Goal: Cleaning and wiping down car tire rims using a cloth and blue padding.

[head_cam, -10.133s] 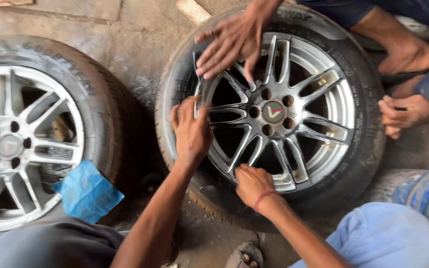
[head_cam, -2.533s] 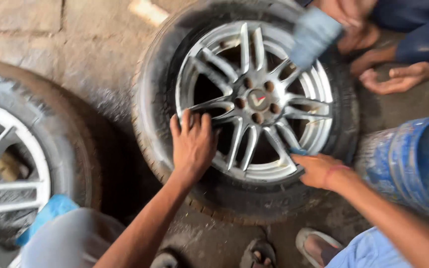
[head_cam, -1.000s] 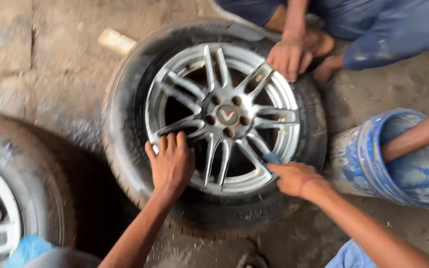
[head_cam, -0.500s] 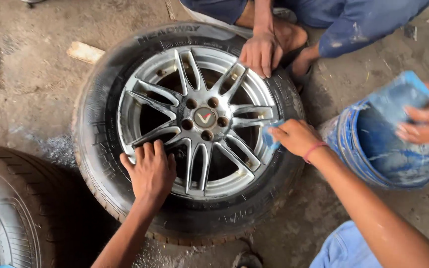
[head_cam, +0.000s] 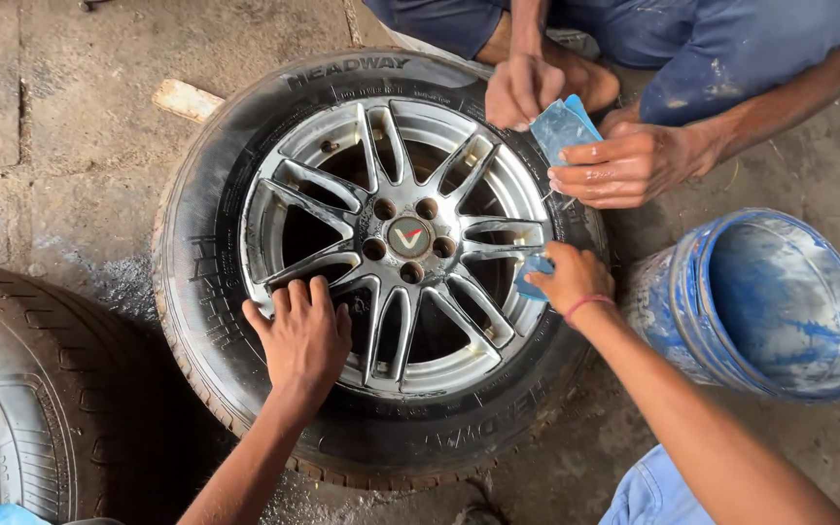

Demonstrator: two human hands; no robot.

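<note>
A car wheel lies flat on the concrete floor, a black tyre (head_cam: 208,243) around a silver multi-spoke alloy rim (head_cam: 401,243). My left hand (head_cam: 301,335) rests flat on the lower-left spokes, fingers spread, holding nothing. My right hand (head_cam: 572,279) presses a small blue piece of sandpaper (head_cam: 535,275) against the rim's right edge. Across the wheel, another person's two hands (head_cam: 595,136) hold a blue sheet of sandpaper (head_cam: 558,124) above the rim's upper right.
A blue paint-smeared bucket (head_cam: 768,301) lies tilted at the right of the wheel. A second tyre (head_cam: 21,389) sits at the lower left. A pale block of wood (head_cam: 187,99) lies on the floor beyond the wheel.
The view has shifted so the wheel sits centred. My right hand stays at the rim's right edge. The other person now holds a blue sheet in both hands.
</note>
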